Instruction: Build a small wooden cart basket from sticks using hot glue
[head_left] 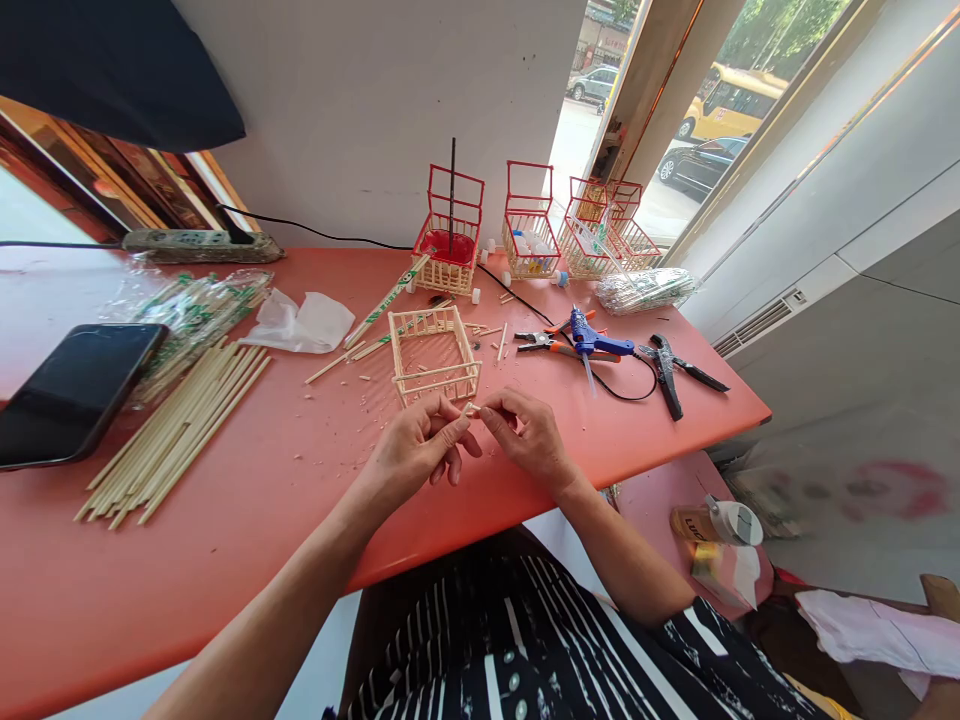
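Just in front of a small frame of wooden sticks (450, 371), my left hand (416, 445) and my right hand (529, 435) meet, fingertips almost touching. Between them is a short, pale piece of wooden stick (470, 408), pinched by thumb and finger on each side. My fingers cover part of it. The frame is an open box shape with short uprights along its sides, resting on the red table (300, 540). Behind it lie chopsticks in green-printed paper wrappers (386, 303) and several short stick offcuts.
A bundle of bare chopsticks (176, 435), a black phone (82, 385) and wrapped chopsticks (202, 310) lie left. At right are a blue glue gun (592, 340), pliers (536, 341) and black cutters (666, 375). Little red-trimmed stick carts (455, 225) stand at the back.
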